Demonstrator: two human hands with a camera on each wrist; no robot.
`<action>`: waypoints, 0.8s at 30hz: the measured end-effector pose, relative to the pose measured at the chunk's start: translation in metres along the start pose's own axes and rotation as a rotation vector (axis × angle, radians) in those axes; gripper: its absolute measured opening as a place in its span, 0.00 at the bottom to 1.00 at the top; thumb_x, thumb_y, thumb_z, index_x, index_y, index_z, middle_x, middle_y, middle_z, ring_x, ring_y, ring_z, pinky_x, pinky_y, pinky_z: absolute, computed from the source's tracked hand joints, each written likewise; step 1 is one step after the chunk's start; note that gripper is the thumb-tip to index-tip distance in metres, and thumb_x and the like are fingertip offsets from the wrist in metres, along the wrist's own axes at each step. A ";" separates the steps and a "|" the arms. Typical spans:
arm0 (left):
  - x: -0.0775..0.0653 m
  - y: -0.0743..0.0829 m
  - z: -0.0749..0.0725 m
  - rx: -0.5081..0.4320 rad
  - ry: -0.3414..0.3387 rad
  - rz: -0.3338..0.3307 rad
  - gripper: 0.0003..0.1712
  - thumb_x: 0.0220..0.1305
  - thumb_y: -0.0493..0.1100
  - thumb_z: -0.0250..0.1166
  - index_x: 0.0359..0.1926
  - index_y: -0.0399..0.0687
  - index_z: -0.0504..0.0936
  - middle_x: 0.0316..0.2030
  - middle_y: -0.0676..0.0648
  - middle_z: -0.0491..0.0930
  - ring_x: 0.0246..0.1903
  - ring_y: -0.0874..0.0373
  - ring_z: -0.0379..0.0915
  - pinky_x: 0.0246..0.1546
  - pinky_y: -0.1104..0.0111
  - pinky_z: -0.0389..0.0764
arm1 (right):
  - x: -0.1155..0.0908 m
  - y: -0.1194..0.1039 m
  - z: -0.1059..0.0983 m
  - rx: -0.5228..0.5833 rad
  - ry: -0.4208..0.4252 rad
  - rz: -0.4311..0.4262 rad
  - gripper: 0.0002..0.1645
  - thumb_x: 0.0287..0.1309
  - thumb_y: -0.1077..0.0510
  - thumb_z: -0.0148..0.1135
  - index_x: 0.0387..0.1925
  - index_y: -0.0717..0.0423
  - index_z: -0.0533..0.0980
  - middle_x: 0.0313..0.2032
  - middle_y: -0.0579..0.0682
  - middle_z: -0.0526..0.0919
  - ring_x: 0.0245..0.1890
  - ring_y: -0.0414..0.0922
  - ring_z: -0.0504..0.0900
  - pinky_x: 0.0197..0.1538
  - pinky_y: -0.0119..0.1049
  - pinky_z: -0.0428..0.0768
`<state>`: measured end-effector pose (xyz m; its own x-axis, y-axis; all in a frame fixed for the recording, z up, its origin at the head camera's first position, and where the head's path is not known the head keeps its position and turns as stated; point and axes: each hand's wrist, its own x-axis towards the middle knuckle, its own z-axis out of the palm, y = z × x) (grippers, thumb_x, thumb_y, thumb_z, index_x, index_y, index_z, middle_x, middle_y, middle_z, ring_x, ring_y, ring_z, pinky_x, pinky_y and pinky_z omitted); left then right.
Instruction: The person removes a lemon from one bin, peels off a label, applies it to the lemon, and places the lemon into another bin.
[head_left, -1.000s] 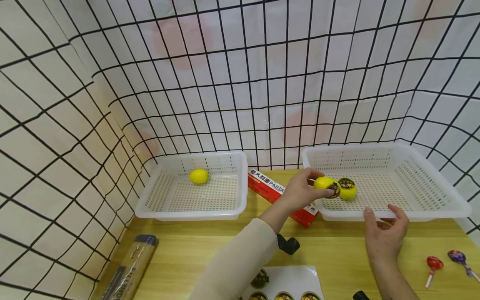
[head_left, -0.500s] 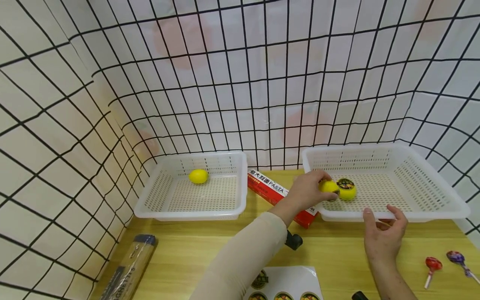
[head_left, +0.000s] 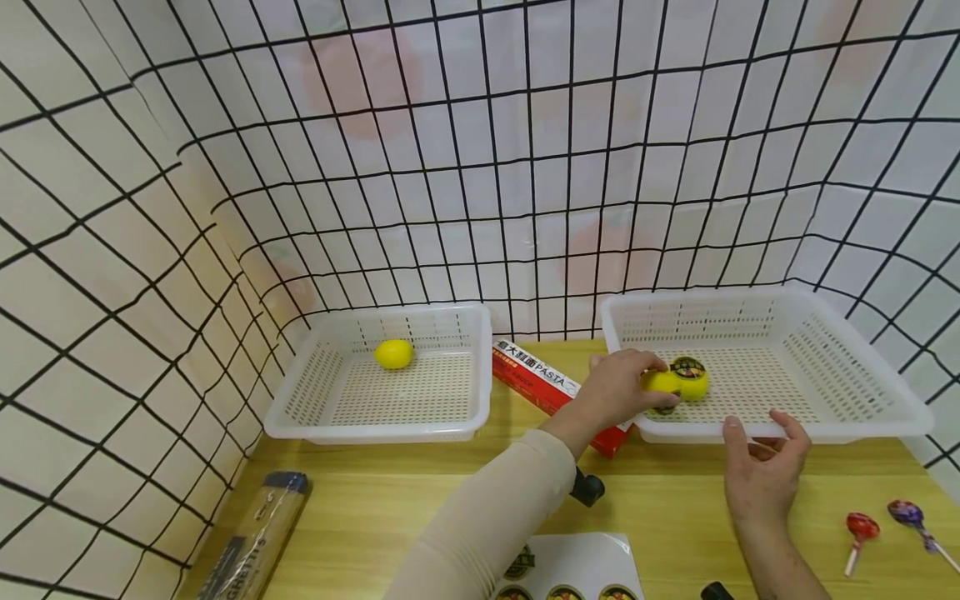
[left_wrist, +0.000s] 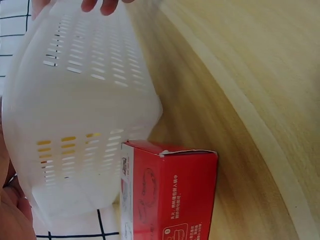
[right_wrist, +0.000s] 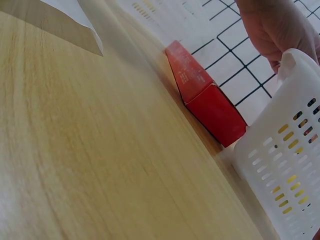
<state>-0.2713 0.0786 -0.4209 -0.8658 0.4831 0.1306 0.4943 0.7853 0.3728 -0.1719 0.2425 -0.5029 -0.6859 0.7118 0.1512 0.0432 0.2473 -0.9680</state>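
In the head view, my left hand [head_left: 618,387] grips a yellow lemon [head_left: 662,382] with a dark round sticker on its underside. It is low inside the right-hand white plastic basket [head_left: 855,430], over the near left corner. Right beside it, overlapping in view, lies a second lemon [head_left: 696,387] with its round sticker facing up. My right hand [head_left: 765,479] holds the basket's front rim, thumb and forefinger over the edge and the other fingers curled below it. The left wrist view shows its fingertips [left_wrist: 107,7] against the basket's outer wall.
Another white basket [head_left: 375,432] at left contains one lemon [head_left: 394,354]. A red pasta box [head_left: 534,375] lies between the baskets. A spaghetti pack [head_left: 258,533], a sticker sheet [head_left: 585,558] and two lollipops [head_left: 862,527] lie nearer. Black-gridded white cloth [head_left: 525,183] surrounds the table.
My left hand has moved slightly right and down with the lemon, whose sticker has turned from the side to the underside. My right hand stays at the basket rim.
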 end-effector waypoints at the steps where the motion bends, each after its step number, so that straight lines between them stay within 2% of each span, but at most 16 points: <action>1: 0.000 0.000 0.000 0.002 0.002 0.000 0.28 0.60 0.70 0.67 0.59 0.73 0.80 0.55 0.68 0.81 0.54 0.73 0.73 0.45 0.72 0.60 | 0.000 -0.001 0.000 -0.001 -0.002 0.001 0.35 0.65 0.45 0.65 0.69 0.36 0.63 0.38 0.35 0.66 0.33 0.30 0.69 0.38 0.17 0.68; 8: 0.000 -0.001 0.001 0.023 0.006 0.014 0.24 0.64 0.68 0.65 0.57 0.71 0.81 0.55 0.69 0.82 0.55 0.74 0.74 0.48 0.73 0.62 | -0.001 -0.002 -0.001 -0.002 -0.020 0.004 0.34 0.66 0.44 0.64 0.70 0.35 0.62 0.38 0.37 0.66 0.34 0.30 0.69 0.38 0.16 0.68; 14: -0.004 -0.007 -0.001 -0.001 -0.001 0.042 0.18 0.70 0.63 0.63 0.57 0.70 0.81 0.56 0.68 0.81 0.57 0.72 0.74 0.53 0.74 0.65 | -0.001 -0.001 -0.001 -0.007 -0.020 0.013 0.35 0.65 0.44 0.64 0.69 0.35 0.62 0.38 0.36 0.66 0.34 0.31 0.69 0.38 0.16 0.68; 19: -0.021 -0.013 -0.008 -0.031 0.033 0.091 0.16 0.72 0.58 0.62 0.56 0.64 0.83 0.56 0.64 0.82 0.59 0.67 0.74 0.62 0.75 0.71 | -0.001 -0.001 -0.001 -0.003 -0.012 0.018 0.35 0.65 0.44 0.64 0.69 0.35 0.62 0.38 0.37 0.66 0.33 0.31 0.69 0.38 0.17 0.68; 24: -0.052 -0.024 -0.018 -0.084 0.057 0.093 0.15 0.72 0.56 0.63 0.54 0.61 0.84 0.55 0.61 0.83 0.58 0.65 0.75 0.63 0.74 0.74 | -0.001 -0.002 -0.001 0.011 -0.007 0.006 0.34 0.65 0.45 0.65 0.69 0.35 0.63 0.38 0.37 0.67 0.33 0.30 0.70 0.37 0.15 0.68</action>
<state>-0.2394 0.0280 -0.4200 -0.8207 0.5276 0.2193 0.5666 0.7019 0.4316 -0.1706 0.2423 -0.5013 -0.6910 0.7083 0.1442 0.0394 0.2361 -0.9709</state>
